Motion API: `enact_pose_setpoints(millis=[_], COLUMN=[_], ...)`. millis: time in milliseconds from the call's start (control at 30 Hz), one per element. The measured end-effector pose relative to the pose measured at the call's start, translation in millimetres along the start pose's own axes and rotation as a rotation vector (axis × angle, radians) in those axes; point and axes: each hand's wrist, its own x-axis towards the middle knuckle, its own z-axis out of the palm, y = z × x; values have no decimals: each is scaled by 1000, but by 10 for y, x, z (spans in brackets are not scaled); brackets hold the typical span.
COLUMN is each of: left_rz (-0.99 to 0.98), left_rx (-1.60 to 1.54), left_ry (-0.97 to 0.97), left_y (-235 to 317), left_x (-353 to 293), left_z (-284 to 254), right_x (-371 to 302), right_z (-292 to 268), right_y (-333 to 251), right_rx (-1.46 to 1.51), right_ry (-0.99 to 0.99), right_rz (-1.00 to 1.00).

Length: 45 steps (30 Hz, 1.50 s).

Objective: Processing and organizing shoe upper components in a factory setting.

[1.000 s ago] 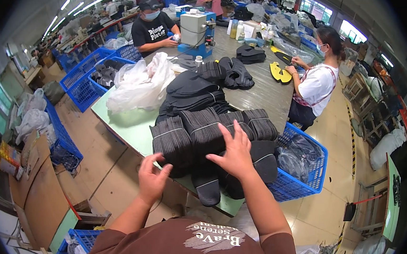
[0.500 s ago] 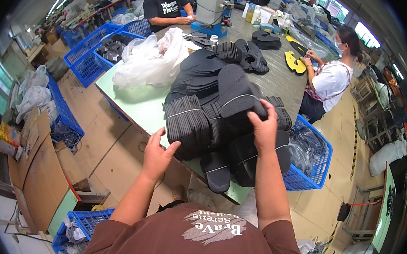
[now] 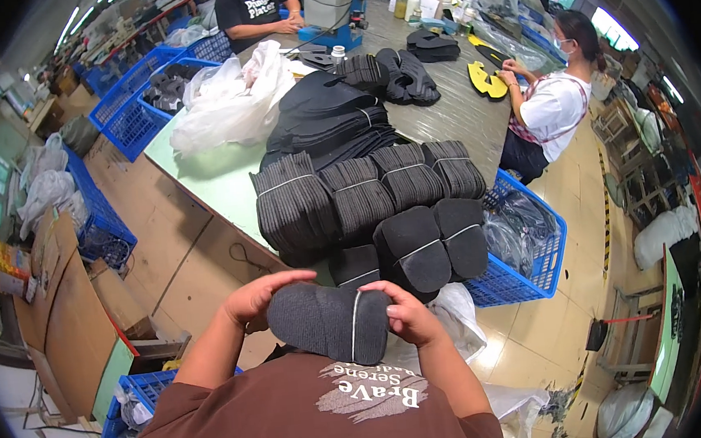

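Note:
In front of my chest I hold a bundle of black insoles [image 3: 313, 321], tied with a pale band. At its right end my right hand [image 3: 411, 313] grips it near the band. My left hand [image 3: 262, 297] is at the left end, fingers reaching over the top edge; its thumb is partly hidden. Beyond, a row of banded black insole bundles [image 3: 348, 190] stands on edge along the table corner. More insole bundles [image 3: 419, 251] jut over the near edge. Behind the row lies a larger stack of black sheet pieces [image 3: 322, 114].
The table [image 3: 199, 177] carries white plastic bags [image 3: 234, 100] and a blue-and-grey machine [image 3: 330, 10]. A blue crate [image 3: 528, 279] stands right of the corner. One co-worker [image 3: 551, 96] handles yellow-and-black pieces [image 3: 486, 82]; another person [image 3: 256, 12] sits by the machine.
The bundle has come off the pile and down toward my chest, turned sideways. My left hand has left the row and moved to the bundle. The view has shifted slightly.

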Motion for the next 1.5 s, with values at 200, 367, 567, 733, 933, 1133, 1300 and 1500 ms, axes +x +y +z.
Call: enact_pose_setpoints(millis=[200,367,567,733,933,1133,1300,1500], left_rz=[-118,-89,-200,-79,114,235,-152,43], left_rx=[-268,-79,242,707,-560,-149,-66,417], left_ry=[9,54,448,430,290,434,629,685], left_y=[-173,-529,-292,-706,-692,-497,-327,-337], left_x=[-267,-435,-68,85,46,346,510,576], left_z=[6,90,646,605,497,833,876,958], right_x=[171,86,423,542,502,556,363,330], right_z=[166,112,147,108,-18,-197,-166,-21], right_y=[211,597,666,640,822,888,882,730], right_rx=[366,573,371,406,88,-59,-214,-287], right_ry=[395,402,448,439,700,603,657,606], right_rz=[-99,-270,-457,-531,-245,-488,-316,-316])
